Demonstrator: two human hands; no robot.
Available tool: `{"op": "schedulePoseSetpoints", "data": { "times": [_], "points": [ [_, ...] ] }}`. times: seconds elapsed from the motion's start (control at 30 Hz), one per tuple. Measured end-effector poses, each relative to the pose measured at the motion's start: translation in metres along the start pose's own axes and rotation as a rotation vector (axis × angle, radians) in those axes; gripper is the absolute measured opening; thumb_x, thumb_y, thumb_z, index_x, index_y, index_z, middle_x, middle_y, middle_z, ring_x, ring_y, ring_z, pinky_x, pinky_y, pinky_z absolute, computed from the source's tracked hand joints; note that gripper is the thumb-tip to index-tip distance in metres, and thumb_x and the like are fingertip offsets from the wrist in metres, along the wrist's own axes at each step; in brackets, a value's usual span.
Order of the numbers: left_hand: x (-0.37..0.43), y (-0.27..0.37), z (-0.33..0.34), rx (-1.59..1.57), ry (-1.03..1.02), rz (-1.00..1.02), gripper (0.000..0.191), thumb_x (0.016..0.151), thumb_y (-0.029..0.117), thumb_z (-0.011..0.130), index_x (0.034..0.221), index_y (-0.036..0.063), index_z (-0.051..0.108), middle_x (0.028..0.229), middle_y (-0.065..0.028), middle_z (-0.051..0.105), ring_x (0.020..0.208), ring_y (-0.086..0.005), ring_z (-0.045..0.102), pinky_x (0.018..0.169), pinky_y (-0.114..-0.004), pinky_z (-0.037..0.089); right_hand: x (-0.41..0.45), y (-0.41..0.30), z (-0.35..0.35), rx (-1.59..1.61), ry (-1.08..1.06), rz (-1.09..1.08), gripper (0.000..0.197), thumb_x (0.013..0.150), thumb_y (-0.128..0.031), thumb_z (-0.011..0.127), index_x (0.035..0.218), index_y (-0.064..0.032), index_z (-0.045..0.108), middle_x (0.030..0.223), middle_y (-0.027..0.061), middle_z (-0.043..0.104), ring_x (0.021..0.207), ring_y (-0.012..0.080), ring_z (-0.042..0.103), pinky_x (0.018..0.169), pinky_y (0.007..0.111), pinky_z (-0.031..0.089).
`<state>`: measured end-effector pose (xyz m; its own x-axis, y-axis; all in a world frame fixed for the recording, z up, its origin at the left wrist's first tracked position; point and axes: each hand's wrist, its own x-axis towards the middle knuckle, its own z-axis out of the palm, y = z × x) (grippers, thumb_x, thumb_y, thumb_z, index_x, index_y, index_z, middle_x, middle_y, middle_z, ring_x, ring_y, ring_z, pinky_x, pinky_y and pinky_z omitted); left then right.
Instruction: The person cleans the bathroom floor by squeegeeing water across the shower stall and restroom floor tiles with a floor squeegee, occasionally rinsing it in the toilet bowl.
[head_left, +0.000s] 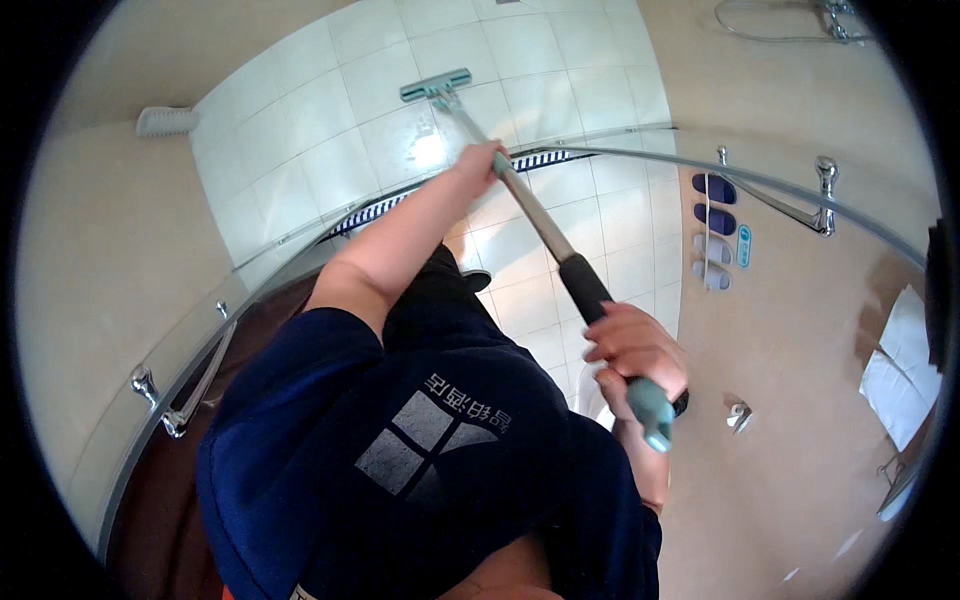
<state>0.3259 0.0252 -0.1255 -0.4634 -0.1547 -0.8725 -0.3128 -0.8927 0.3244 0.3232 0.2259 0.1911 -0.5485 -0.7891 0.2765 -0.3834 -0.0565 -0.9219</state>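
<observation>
My left hand (480, 169) is closed around the upper metal shaft of a long-handled mop (534, 217), by a teal collar. Lower on the pole, my right hand (637, 349) grips it between the black foam sleeve (585, 285) and the teal end cap (651, 412); it is slightly blurred. The pole slants up and to the left in the view, to a narrow teal mop head (435, 85) at the white tiled floor (315, 112), beyond the shower threshold. A wet, shiny patch (424, 142) lies just below the head. Whether the head touches the tiles is hard to tell.
A curved glass shower screen (750, 178) with chrome handles (826, 195) spans the view. A striped strip (544, 160) runs along the threshold. Slippers (714, 221) hang on the right wall, near white towels (904, 367) and a paper holder (739, 417). A toilet (592, 394) is partly hidden behind my right arm.
</observation>
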Motion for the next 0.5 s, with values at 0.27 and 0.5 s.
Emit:
{"op": "schedulePoseSetpoints", "data": {
  "times": [0.27, 0.5],
  "points": [
    [-0.002, -0.012, -0.027, -0.05, -0.04, -0.097, 0.025, 0.09, 0.021, 0.045, 0.101, -0.0011, 0.039, 0.08, -0.008, 0.053, 0.066, -0.0178, 0.055, 0.053, -0.03, 0.048, -0.009, -0.001, 0.007, -0.081, -0.192, 0.066, 0.023, 0.06, 0.005, 0.067, 0.066, -0.0074, 0.048, 0.066, 0.0075, 0.058, 0.067, 0.0245, 0.061, 0.074, 0.042, 0.049],
    [-0.042, -0.094, 0.004, -0.16, -0.166, -0.338, 0.013, 0.085, 0.012, 0.048, 0.089, 0.0009, 0.044, 0.075, -0.01, 0.053, 0.07, -0.0222, 0.056, 0.064, -0.033, 0.05, -0.038, -0.064, -0.03, -0.065, -0.018, 0.21, 0.022, 0.068, -0.013, 0.07, 0.063, -0.0082, 0.049, 0.062, 0.0062, 0.058, 0.063, 0.0229, 0.062, 0.069, 0.039, 0.05]
  ]
}}
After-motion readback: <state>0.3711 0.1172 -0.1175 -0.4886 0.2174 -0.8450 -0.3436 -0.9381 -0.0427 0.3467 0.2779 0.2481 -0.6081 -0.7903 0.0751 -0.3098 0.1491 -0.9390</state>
